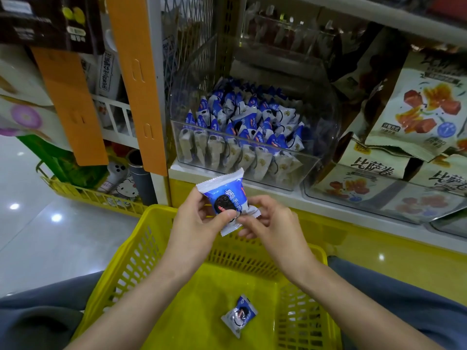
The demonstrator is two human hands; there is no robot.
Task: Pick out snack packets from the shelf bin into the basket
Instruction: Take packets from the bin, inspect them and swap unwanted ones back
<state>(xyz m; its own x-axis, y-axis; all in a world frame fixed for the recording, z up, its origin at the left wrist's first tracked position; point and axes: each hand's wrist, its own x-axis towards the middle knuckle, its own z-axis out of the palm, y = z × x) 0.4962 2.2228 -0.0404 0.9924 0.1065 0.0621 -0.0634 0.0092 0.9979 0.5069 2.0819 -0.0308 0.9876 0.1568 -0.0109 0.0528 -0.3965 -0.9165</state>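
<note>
Left hand (199, 218) and right hand (267, 223) pinch blue-and-white foil snack packet (223, 198) over far edge of yellow plastic lattice basket (131, 261) — advise lowering, then releasing both grips together.

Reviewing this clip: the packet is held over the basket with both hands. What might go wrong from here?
The left hand and right hand pinch the packet by its edges only; a loose grip may drop it early. It hangs near the far rim of the basket, so it might fall outside, not beside the packet already inside.

yellow basket (131, 261) open on top; clear bin (252, 170) front wall blocks packets.
</note>
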